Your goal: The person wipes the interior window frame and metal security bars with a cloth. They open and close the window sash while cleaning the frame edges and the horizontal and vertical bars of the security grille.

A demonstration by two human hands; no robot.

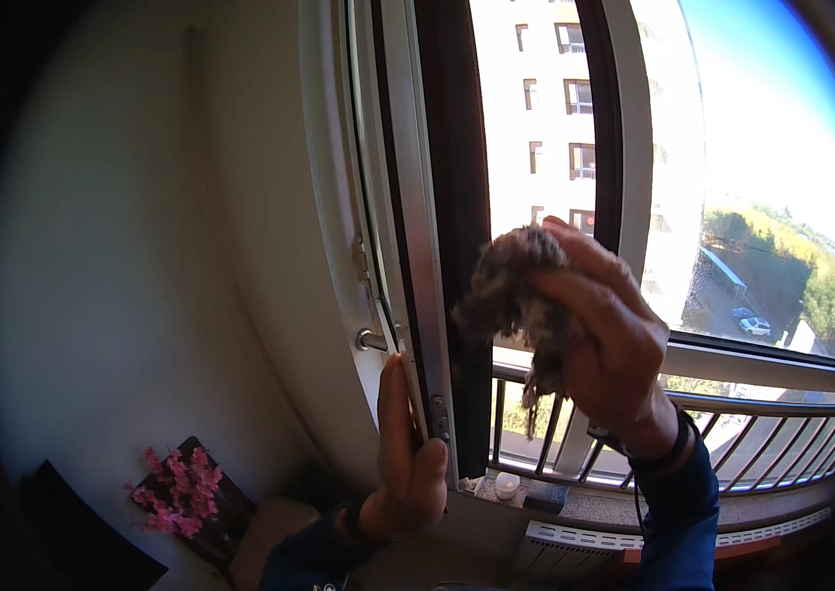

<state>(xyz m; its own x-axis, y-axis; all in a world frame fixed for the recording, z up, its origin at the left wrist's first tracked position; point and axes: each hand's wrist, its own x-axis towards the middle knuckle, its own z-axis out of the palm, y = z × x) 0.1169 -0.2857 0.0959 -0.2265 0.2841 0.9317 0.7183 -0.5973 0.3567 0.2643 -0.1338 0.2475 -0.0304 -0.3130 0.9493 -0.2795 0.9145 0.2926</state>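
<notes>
Grey-brown, shaggy cloth wad [518,276] is up in front of the dark-framed window [611,148], bunched in the R hand [619,335], which is clamped on it w/ fingers curled over, prob. b/c loose ends would otherwise flop; some dangle anyway. Can't tell if it touches anything else. L hand [407,468], lower & apart from R, lies at the silver metal-edged sash [423,246], fingers straight, thumb apart, likely to steady it; can't tell if it grips. Beyond, curved silver metal railing [733,405] runs low across, presumably as fall guard; farthest, pale multi-storey bldg [552,123].
</notes>
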